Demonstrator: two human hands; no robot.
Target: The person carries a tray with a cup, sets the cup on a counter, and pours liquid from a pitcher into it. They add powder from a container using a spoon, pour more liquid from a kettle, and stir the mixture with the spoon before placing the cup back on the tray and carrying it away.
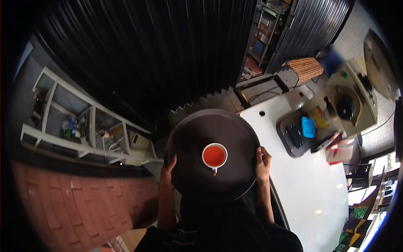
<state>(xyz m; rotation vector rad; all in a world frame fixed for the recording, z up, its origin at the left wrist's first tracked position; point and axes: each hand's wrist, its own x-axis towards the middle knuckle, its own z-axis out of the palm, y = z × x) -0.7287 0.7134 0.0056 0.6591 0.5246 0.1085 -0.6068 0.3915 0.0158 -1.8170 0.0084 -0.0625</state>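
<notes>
A round dark tray (189, 134) is held level in front of my body. On it, near the middle, stands a white cup (214, 156) filled with a red-orange drink, its handle toward me. My left hand (168, 170) grips the tray's left rim, with the thumb on top and the other fingers hidden below. At the right rim, my right hand (263, 161) holds the tray with its fingers wrapped round the edge.
A white counter (302, 189) lies at the right, bearing a dark tray (289, 145) with a blue item (308, 127). White shelving (90, 126) stands left, above a brick surface (75, 206). Black corrugated shutters (147, 54) rise ahead.
</notes>
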